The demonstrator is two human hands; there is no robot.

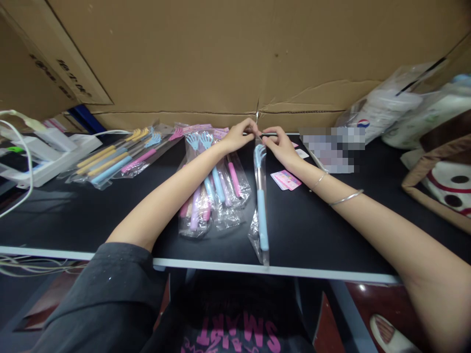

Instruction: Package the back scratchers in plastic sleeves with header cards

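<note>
In front of me a light-blue back scratcher [261,211] lies inside a clear plastic bag [253,230], its hand-shaped head pointing away from me. Beyond that head, my left hand [241,135] pinches the top end of the bag with closed fingers. My right hand [280,147] meets it there, thumb and fingers also closed on the bag's top. Left of the bag, beneath my left forearm, is a pile of bagged back scratchers [219,184] in blue, pink and purple. Small printed pink cards [287,180] lie beside my right wrist.
More bagged back scratchers [114,159] lie at the left, near a white power strip [69,152] with cables. On the right are a blurred-out flat item [329,152], a bagged cup [382,110] and a brown-trimmed bag [423,171]. A cardboard wall [206,59] stands behind the black table [147,230].
</note>
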